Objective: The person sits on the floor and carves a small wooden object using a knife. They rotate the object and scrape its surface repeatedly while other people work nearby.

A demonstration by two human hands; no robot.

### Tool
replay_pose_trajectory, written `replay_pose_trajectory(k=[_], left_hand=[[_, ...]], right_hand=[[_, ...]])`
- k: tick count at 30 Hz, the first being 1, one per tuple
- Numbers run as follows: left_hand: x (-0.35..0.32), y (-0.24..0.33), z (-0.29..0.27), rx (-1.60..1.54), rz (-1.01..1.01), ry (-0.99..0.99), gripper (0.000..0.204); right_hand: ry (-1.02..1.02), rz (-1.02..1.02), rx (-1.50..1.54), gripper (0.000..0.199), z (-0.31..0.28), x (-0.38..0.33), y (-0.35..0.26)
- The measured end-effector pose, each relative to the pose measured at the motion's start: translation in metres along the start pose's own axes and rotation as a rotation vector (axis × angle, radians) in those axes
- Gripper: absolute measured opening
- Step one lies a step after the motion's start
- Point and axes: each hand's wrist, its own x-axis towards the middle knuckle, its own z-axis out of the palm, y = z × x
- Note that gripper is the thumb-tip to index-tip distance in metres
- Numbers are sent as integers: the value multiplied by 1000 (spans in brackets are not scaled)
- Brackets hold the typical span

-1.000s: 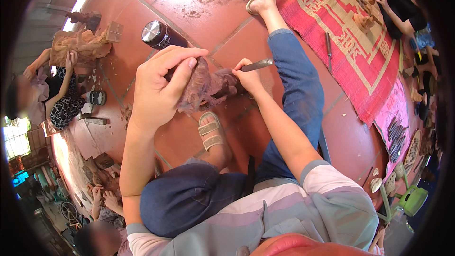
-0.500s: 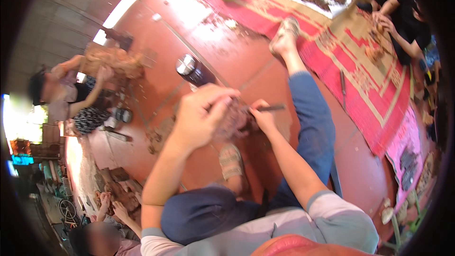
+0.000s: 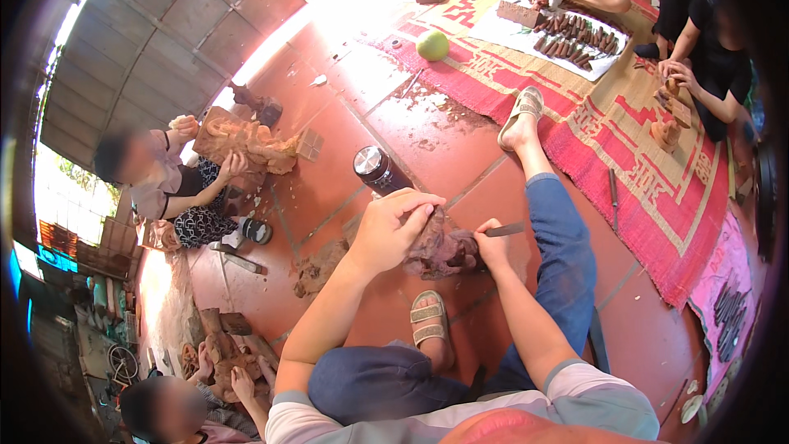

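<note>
A brown carving point(image 3: 444, 253) is held over the tiled floor point(image 3: 316, 201), its upper edge grasped by the bent thumb and fingers of the left hand point(image 3: 386, 233). A dark tool point(image 3: 505, 230) is gripped in the curled fingers of the right hand point(image 3: 493, 252); whether they are pressed against the carving cannot be told.

It looks like a carving workshop, spread over red tiles point(image 3: 472, 177) and a patterned mat point(image 3: 567, 136) (a person in black point(image 3: 713, 57) sits at its edge). A carved wooden relief point(image 3: 246, 140), the reddish-brown carving point(image 3: 442, 252) in the person's left hand point(image 3: 390, 230) and the bladed tool point(image 3: 506, 230) in the right hand point(image 3: 491, 248) point that way, as do dark scraps point(image 3: 431, 121) strewn on the tiles and slim tools point(image 3: 730, 318) on a pink cloth point(image 3: 713, 267).
</note>
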Motion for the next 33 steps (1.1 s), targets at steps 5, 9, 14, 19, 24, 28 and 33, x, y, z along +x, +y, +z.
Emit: replay_pose_trajectory(k=[5, 9, 14, 19, 24, 28, 33], left_hand=[[-3, -5, 1, -55, -24, 7, 18], [-2, -4, 1, -35, 11, 0, 18], [-5, -7, 0, -65, -16, 25, 18], [-4, -15, 5, -51, -7, 45, 18], [1, -48, 11, -73, -35, 57, 21], [6, -47, 9, -4, 15, 46, 23], [9, -42, 8, 114, -12, 56, 25]], right_hand=[[-63, 14, -1, 11, 3, -5, -8], [-24, 75, -28, 12, -1, -1, 2], [-81, 111, -27, 12, -4, 0, -8], [-61, 79, 39, 12, -26, -11, -68], [-193, -81, 222, 13, -70, -49, -141], [-92, -59, 326, 11, -115, -96, -203], [-51, -153, 333, 15, -144, -153, -267]])
